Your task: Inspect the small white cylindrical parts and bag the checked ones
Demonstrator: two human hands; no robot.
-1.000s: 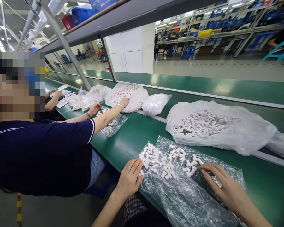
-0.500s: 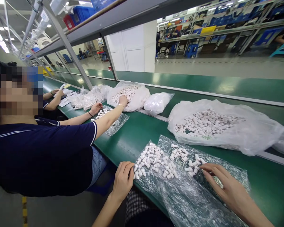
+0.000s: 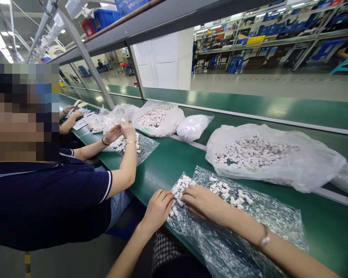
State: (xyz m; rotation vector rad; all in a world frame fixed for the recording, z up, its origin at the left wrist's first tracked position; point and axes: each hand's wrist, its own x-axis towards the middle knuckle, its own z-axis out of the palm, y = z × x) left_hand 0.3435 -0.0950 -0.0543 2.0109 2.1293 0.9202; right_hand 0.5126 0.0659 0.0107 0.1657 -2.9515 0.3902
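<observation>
The right hand (image 3: 203,200) is curling bent fingers over the left pile of white fittings (image 3: 183,183), the left hand (image 3: 158,210) resting loosely bent at that pile's left edge; whether either is gripping a piece, I cannot tell. Two groups of fittings, too many to count, are lying on clear plastic (image 3: 281,222); two open white bags (image 3: 316,162) are lying farther off. The right hand, earlier at the right group, is now reaching left.
</observation>
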